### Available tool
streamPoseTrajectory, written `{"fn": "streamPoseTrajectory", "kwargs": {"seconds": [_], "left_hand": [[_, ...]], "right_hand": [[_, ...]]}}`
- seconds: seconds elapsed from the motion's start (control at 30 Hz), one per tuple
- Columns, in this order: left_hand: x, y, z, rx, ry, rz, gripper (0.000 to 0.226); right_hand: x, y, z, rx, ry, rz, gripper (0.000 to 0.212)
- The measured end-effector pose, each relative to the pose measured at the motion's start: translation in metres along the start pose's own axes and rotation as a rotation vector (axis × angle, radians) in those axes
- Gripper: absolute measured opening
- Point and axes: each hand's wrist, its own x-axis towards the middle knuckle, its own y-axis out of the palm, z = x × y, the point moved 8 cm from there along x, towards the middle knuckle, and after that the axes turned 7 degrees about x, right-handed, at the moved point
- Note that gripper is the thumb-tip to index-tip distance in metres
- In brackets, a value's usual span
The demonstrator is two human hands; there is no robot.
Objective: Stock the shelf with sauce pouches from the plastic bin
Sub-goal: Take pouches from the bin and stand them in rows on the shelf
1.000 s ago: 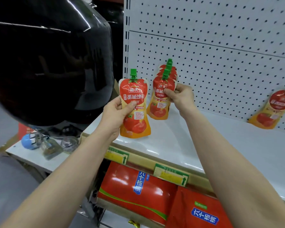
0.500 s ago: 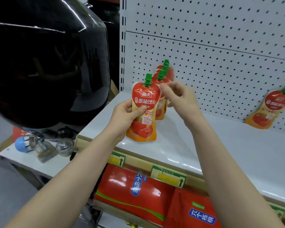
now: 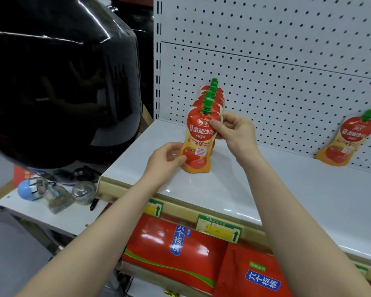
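Front sauce pouch (image 3: 198,144) stands upright on the white shelf (image 3: 234,189), heading a short row of pouches (image 3: 211,94) that runs back to the pegboard (image 3: 287,82); left hand (image 3: 165,159) pinches its lower edge, right hand (image 3: 234,133) pinches its upper corner. A lone pouch (image 3: 347,140) leans on the pegboard well to the right. Judgement: stocking is at an early stage, one row begun; the plastic bin is out of view, remaining stock unknown

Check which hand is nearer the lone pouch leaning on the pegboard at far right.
Right. The right hand pinches the front pouch at its upper right, well left of the lone pouch; the left hand holds its lower left edge, farther away.
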Motion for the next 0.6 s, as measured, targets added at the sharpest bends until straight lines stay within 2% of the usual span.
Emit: {"fn": "streamPoseTrajectory", "kwargs": {"seconds": [0.37,0.6], "left_hand": [[0.013,0.017,0.013,0.087,-0.008,-0.008,0.035],[0.011,0.018,0.012,0.120,-0.014,0.000,0.035]], "right_hand": [[0.017,0.000,-0.008,-0.025,-0.080,0.048,0.016],[0.018,-0.001,-0.011,-0.131,-0.082,0.054,0.015]]}}
